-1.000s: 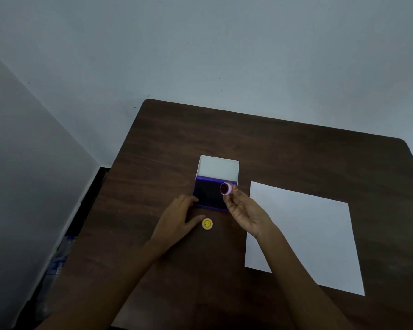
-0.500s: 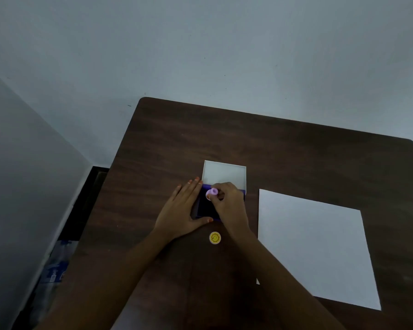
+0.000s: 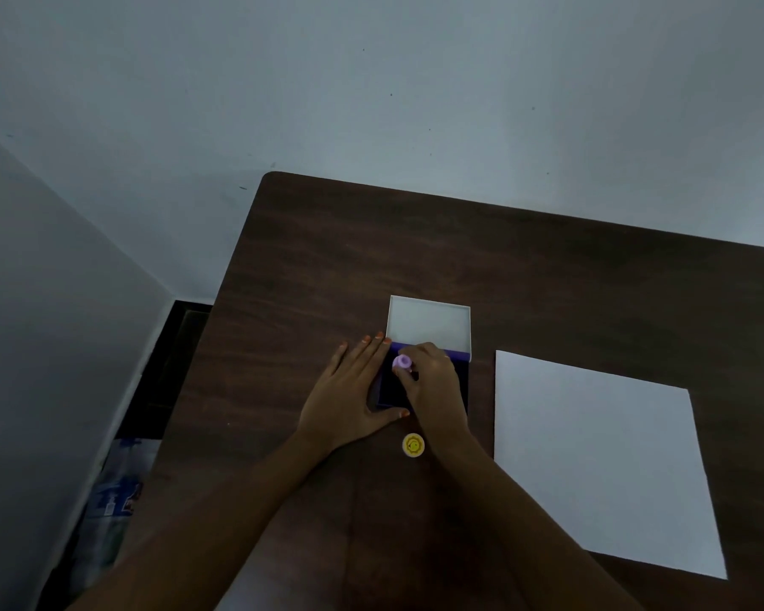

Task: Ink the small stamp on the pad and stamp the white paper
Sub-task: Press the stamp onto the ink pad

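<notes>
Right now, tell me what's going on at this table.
A person is inking a small lilac stamp. The right hand pinches it and holds it down on the dark purple ink pad, whose white lid is folded open behind. The left hand lies flat beside the pad, steadying it. A yellow cap sits nearer the person. The white paper on the right shows no mark.

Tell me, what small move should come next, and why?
Probably lift the purple stamp off the ink pad and carry it right to the white paper: the right hand holds it down on the pad, and the paper looks unmarked.
</notes>
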The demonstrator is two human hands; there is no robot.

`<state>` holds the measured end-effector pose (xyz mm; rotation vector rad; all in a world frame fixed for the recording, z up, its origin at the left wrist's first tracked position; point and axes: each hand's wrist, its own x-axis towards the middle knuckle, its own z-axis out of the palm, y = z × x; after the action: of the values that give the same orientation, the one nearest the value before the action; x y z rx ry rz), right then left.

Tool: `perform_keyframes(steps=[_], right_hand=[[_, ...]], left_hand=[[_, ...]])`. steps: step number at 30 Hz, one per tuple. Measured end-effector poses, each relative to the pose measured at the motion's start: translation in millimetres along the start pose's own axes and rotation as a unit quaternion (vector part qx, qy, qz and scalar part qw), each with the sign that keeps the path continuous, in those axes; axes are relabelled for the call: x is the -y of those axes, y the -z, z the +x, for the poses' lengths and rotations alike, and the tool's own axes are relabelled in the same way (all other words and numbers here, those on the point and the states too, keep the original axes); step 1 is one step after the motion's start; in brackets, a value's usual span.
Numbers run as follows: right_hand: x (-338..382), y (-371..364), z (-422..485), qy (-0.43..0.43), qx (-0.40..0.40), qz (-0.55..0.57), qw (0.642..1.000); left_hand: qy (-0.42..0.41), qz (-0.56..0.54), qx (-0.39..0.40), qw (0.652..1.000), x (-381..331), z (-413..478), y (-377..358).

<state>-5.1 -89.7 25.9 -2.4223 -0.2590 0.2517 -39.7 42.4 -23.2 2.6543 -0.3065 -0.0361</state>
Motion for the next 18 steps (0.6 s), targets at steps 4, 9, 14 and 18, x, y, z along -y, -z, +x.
perform_keyframes(steps=[4,9,14,18], right_hand=[[1,-2,-2,0.0,-0.012,0.007,1.0],[2,0,-3,0.006,-0.022,0.017,1.0],[-1,7,4,-0.042,0.009,0.065,0.997],[-6,28,4,-0.156,-0.044,0.216,0.963]], left_hand=[[0.003,-0.006,0.003,1.0,0,1,0],[0.003,0.001,0.002,1.0,1,-1,0],[0.007,0.002,0.001,1.0,1,0,-1],[0.01,0.002,0.001,1.0,2,-1,-2]])
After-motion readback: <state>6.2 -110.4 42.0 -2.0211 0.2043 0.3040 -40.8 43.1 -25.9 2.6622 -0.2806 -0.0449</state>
